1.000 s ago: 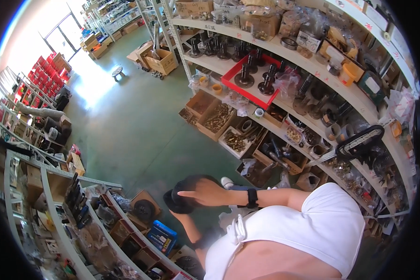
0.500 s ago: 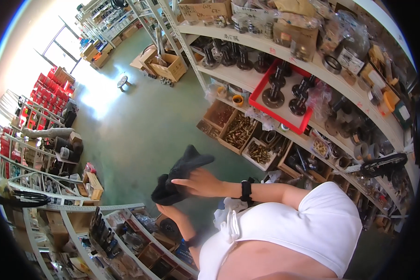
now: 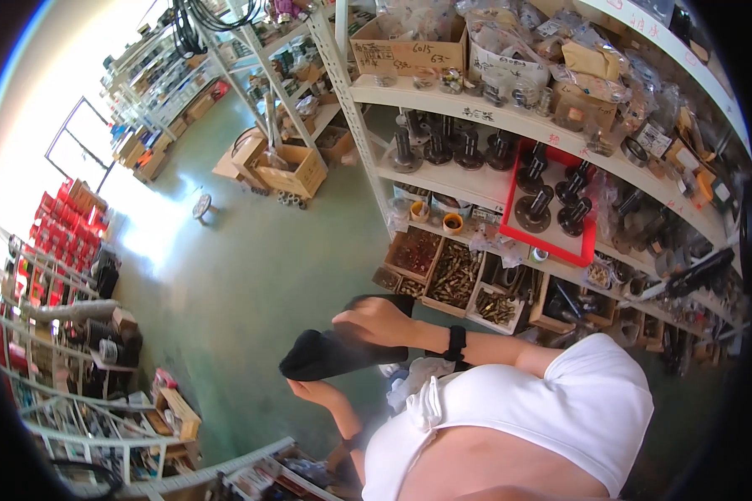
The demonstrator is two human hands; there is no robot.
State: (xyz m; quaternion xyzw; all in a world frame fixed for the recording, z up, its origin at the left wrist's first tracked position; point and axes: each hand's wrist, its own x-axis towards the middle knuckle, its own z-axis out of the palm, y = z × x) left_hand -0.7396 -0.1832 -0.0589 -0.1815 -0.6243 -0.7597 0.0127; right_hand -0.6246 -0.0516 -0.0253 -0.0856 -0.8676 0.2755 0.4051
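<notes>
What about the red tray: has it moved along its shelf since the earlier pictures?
No. Against the shelf and the black flanged parts to its left, the red tray keeps its place; only the camera's view has shifted.

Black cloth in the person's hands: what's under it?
Under the black cloth, part of the left hand shows at its lower edge, with green floor beyond. Anything beneath the cloth's middle is covered.

Black handwriting marks the cardboard box [image 3: 409, 57]; red and black characters line the white shelf edge [image 3: 514, 123].
</notes>
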